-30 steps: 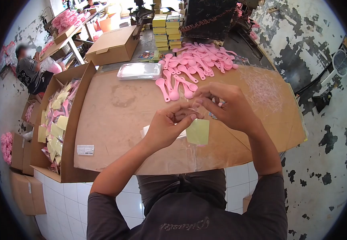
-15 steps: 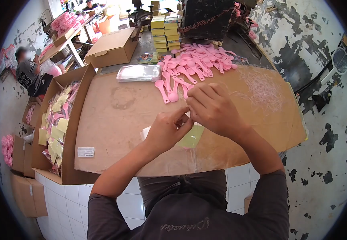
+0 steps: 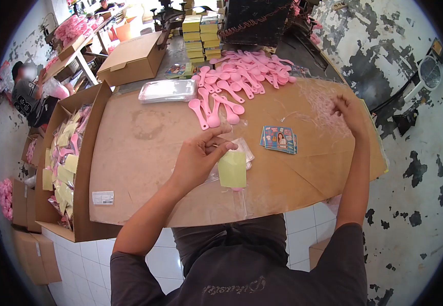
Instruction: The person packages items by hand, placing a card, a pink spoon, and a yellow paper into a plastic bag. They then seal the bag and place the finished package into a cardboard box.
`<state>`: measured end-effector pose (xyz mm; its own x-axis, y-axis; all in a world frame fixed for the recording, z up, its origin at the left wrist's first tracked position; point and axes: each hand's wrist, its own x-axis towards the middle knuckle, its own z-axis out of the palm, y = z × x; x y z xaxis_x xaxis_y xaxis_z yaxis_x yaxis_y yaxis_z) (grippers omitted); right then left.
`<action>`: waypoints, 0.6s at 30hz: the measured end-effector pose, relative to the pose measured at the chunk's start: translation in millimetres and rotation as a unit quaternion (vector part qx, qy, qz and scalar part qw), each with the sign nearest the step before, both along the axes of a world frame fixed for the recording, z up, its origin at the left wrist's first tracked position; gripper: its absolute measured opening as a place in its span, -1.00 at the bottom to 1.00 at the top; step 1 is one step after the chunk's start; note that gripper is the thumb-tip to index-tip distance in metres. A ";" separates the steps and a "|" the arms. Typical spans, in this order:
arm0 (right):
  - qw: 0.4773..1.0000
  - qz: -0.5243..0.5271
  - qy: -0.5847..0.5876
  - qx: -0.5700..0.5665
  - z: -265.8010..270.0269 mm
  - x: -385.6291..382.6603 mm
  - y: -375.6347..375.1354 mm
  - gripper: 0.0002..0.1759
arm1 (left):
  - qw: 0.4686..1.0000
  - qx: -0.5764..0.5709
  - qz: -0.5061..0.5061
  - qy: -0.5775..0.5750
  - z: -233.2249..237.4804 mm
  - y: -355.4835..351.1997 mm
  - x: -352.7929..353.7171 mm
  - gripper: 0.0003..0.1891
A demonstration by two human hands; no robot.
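Note:
My left hand (image 3: 201,155) pinches the top of a small clear plastic bag holding a yellow-green card (image 3: 232,170); a bit of pink shows below the card. Behind that bag, more clear packaging (image 3: 244,152) lies on the cardboard-covered table. My right hand (image 3: 350,113) is at the right, over a heap of thin clear plastic strips (image 3: 328,115), its fingers loosely bent and apart with nothing visible in them. Between my hands lies a small stack of printed cards (image 3: 278,140). Pink spoons (image 3: 242,76) are piled beyond my left hand.
A pack of clear bags (image 3: 168,91) sits left of the spoons. An open carton (image 3: 99,168) of filled bags stands along the table's left edge. Behind are a closed carton (image 3: 132,58) and stacks of cards (image 3: 201,38). Another person (image 3: 30,94) sits at far left.
My right hand has left my left hand and moved right to the strips, uncovering the printed cards. The left hand still holds the bag, and its yellow-green card now shows more fully.

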<state>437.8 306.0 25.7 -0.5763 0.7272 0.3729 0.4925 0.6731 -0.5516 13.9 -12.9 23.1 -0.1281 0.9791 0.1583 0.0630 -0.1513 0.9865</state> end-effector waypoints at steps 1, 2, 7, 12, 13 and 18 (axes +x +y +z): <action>0.945 -0.174 -0.163 0.222 -16.4 13.9 13.1 -0.65 | 1.000 -0.003 0.001 0.006 -1.5 -0.5 -0.1 -0.63; 0.943 -0.205 -0.154 0.211 -14.7 13.3 5.2 -0.62 | 1.000 -0.005 0.003 0.014 -3.3 -0.4 -1.5 -0.63; 0.941 -0.253 -0.072 0.214 19.8 -42.3 -60.6 -0.60 | 1.000 0.014 0.022 -0.011 -13.1 4.0 -2.6 -0.67; 0.991 0.078 0.021 -0.108 30.8 -150.5 -149.0 -0.68 | 0.998 0.024 0.034 -0.052 -12.5 7.0 2.4 -0.66; 0.972 0.179 0.034 -0.146 32.5 -169.7 -168.2 -0.67 | 0.997 0.024 0.032 -0.059 -12.2 6.2 2.4 -0.65; 0.897 0.280 0.120 -0.320 14.5 -222.6 -190.1 -0.66 | 0.996 0.032 0.022 -0.076 -8.8 3.9 -2.4 -0.64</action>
<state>215.2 116.0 40.2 -0.8769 0.4585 0.1442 -0.0088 0.2847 -0.9586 11.4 -9.0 14.3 -0.1982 0.9604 0.1959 -0.0792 -0.2149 0.9734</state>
